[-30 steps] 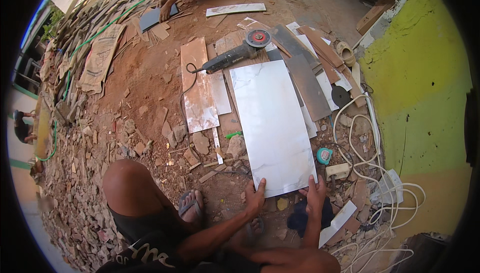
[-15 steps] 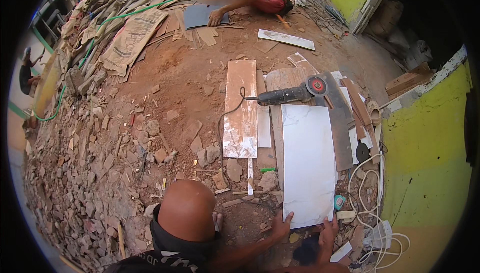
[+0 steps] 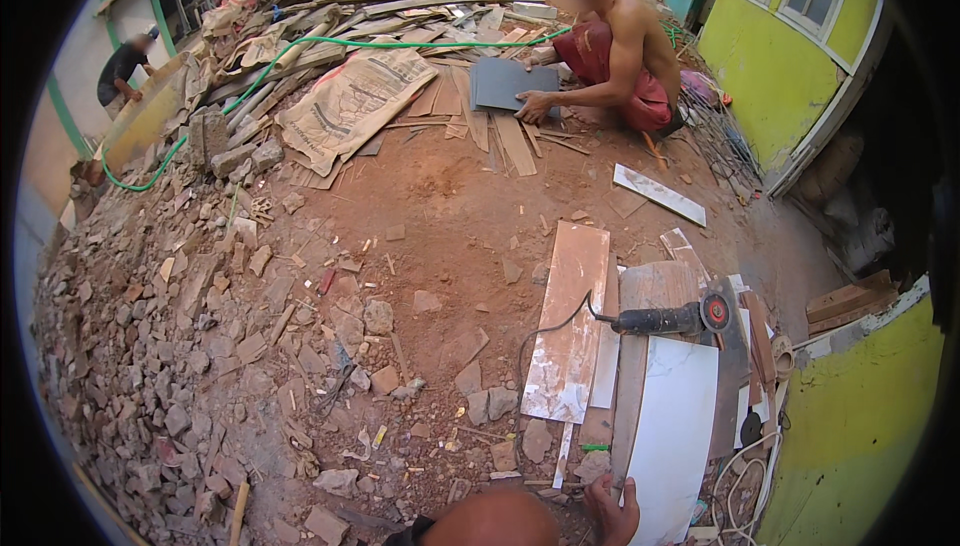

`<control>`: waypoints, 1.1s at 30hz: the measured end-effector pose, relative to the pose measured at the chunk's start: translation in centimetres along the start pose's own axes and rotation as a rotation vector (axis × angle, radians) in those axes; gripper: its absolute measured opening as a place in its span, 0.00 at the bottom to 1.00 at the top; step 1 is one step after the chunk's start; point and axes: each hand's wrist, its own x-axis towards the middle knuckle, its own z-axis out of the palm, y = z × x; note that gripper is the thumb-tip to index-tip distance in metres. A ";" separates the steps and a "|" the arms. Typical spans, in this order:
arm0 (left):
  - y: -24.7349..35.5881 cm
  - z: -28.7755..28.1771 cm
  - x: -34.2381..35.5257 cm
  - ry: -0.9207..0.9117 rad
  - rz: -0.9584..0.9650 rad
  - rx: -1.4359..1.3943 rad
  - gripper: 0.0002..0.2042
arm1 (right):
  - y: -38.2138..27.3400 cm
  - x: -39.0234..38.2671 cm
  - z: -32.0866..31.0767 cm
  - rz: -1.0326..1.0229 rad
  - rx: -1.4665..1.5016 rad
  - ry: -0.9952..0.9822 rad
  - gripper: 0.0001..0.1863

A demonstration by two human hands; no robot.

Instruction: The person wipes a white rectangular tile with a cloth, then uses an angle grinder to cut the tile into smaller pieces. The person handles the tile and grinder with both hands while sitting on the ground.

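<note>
A white rectangular tile [image 3: 675,436] is laid at the near right, its far end just beside an angle grinder [image 3: 660,320]. The left hand [image 3: 612,514] is set at its near left edge, thumb and fingers parted; whether the tile is pinched cannot be told. The right hand's state cannot be told, being out of view. At the far centre, a dark grey panel [image 3: 496,84] is touched by a co-worker's hand [image 3: 536,106].

Rubble [image 3: 180,416], piled scrap boards [image 3: 400,21] and an angle grinder [image 3: 655,321] mark an outdoor building site.
</note>
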 end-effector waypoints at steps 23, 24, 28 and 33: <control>4.4 -4.6 13.5 0.286 -0.191 -0.432 0.14 | -29.6 28.3 1.2 0.330 0.605 -0.136 0.32; 5.0 -4.9 14.2 0.310 -0.182 -0.452 0.14 | -31.0 29.0 2.4 0.389 0.634 -0.108 0.32; 4.9 -5.3 15.9 0.331 -0.071 -0.400 0.14 | -34.0 31.2 5.0 0.570 0.625 0.028 0.31; 6.0 -7.1 18.0 0.366 -0.002 -0.545 0.14 | -34.6 32.5 7.7 0.735 0.339 0.371 0.26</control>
